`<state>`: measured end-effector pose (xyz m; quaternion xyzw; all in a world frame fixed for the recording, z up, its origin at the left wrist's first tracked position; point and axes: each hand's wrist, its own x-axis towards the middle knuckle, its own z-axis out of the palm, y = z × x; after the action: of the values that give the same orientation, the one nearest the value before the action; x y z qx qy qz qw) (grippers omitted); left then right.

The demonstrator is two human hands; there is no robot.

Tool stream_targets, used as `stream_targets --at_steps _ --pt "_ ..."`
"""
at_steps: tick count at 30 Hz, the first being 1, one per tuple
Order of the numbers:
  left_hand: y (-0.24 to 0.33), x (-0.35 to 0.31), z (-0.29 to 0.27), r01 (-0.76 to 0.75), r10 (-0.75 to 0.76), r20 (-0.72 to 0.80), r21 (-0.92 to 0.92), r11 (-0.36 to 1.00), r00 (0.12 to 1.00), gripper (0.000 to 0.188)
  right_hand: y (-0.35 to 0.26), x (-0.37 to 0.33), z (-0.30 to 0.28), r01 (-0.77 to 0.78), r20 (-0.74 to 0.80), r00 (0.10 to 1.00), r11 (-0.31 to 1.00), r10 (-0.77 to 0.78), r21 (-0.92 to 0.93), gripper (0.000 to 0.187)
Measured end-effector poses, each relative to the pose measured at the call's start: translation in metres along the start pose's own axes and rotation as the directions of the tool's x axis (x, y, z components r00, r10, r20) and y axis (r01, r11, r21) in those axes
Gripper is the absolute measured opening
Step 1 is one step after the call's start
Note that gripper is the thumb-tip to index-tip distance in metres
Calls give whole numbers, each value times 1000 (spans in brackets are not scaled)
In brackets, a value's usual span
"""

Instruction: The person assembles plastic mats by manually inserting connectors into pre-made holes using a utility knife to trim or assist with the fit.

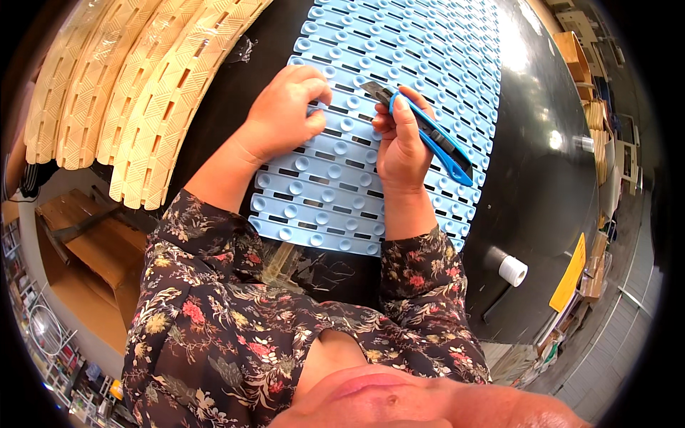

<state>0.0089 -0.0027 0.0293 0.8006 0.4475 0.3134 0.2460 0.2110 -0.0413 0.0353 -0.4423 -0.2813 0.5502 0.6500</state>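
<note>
From here I see my left hand (pixel 285 110) pressing down on a pale blue plastic slatted mat studded with round suction cups (pixel 399 78), which lies suction side up across a glossy black round tabletop (pixel 549 178). My right hand (pixel 401 143) is closed around a blue-handled utility knife (pixel 435 135), the grey blade end pointing up and left toward the left hand's fingertips, the tip resting on or just above a slat; I cannot tell whether it is biting into the plastic.

As for progress, I judge the trimming to be somewhere in its middle: the mat's near edge, just beside my floral-sleeved forearms, looks cleanly finished, and the blade sits over a row partway up the mat. No loose offcut shows in view, so I cannot say how many cuts are done.

Left fingers (pixel 314 85): curled and narrow, tips pinching or pinning a slat right beside the blade. Right fingers (pixel 399 107): wrapped tight on the knife handle, forefinger along its top.

A stack of cream-coloured slatted mats with a textured herringbone face (pixel 135 85) hangs over the table's far left edge, well apart from the knife. A white roll of tape (pixel 512 271) sits near the table's right rim.
</note>
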Motion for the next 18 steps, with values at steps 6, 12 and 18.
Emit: stream_targets --at_steps 6,12,18 --pt "-13 0 -9 -61 66 51 -104 993 997 18 3 2 -4 38 23 999 995 -41 93 48" --pt "-10 0 -9 -24 31 55 -134 991 998 18 -5 -7 -5 378 58 924 887 -377 -266 49" --pt "-14 1 -10 9 6 75 -190 982 997 20 -3 4 -17 241 191 961 945 -201 -219 42"
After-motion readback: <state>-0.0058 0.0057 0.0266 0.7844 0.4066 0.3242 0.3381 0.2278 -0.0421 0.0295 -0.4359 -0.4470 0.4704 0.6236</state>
